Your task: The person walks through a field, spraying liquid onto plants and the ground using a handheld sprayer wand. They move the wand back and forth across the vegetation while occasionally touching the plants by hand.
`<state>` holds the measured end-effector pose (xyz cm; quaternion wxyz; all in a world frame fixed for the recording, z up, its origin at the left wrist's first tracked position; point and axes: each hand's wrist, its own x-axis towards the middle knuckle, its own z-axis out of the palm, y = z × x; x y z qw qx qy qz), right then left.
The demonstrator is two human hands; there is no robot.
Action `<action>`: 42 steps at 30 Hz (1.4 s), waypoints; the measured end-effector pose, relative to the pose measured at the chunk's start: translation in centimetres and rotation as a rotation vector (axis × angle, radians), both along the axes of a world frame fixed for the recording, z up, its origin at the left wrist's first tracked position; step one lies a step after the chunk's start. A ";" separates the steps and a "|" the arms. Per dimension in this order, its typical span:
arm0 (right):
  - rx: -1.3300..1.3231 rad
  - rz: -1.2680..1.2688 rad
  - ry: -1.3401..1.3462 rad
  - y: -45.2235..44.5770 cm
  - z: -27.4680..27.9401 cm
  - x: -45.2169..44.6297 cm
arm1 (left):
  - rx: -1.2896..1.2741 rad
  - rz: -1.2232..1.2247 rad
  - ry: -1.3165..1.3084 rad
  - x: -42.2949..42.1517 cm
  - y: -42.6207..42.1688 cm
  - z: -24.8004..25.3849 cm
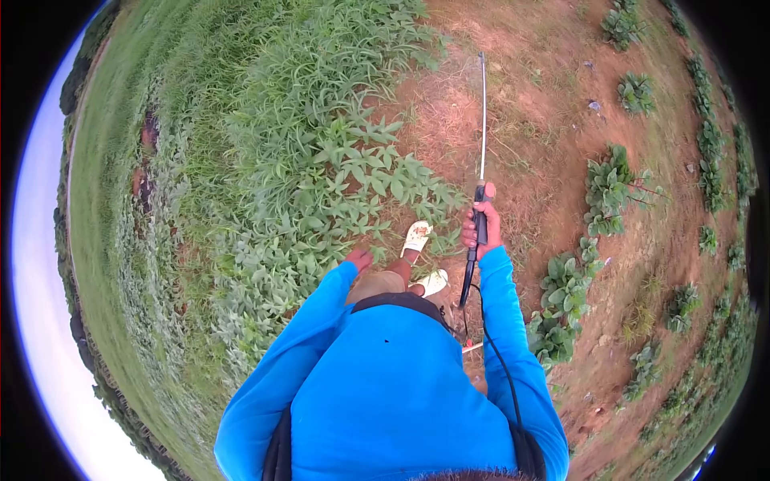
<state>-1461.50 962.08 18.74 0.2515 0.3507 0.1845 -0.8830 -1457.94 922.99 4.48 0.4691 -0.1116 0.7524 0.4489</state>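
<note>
My right hand (486,228) is wrapped round the black handle of a spray wand (483,120). The wand's thin metal tube points straight ahead over bare reddish soil, and a red part sits at the top of the grip. From the handle's lower end, a black hose (504,361) runs back along my right sleeve. My left hand (361,257) hangs beside my left thigh, nearest to the leafy plants (277,264); its fingers are too small and foreshortened to make out.
Dense green plants and tall grass (305,72) cover the ground to my left. On the right, rows of broad-leaved plants (565,284) grow in reddish soil (634,240). My feet, in pale clogs (417,237), stand at the edge of the greenery. Black straps cross my shoulders.
</note>
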 end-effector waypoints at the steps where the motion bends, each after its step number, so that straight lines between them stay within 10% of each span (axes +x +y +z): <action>1: 0.053 -0.016 -0.035 0.9 -0.8 0.2 | 0.006 -0.025 0.030 -0.4 0.6 -0.1; 16: 0.394 -0.207 -0.115 7.0 -3.5 -6.0 | 0.046 -0.009 0.019 -6.7 1.7 -1.4; 30: -0.455 0.322 0.299 -3.6 4.5 -25.4 | 0.084 0.132 -0.069 -16.3 1.6 -0.8; 42: 0.019 0.186 0.113 2.7 4.1 -27.3 | -0.085 -0.003 -0.084 -19.7 3.8 -0.5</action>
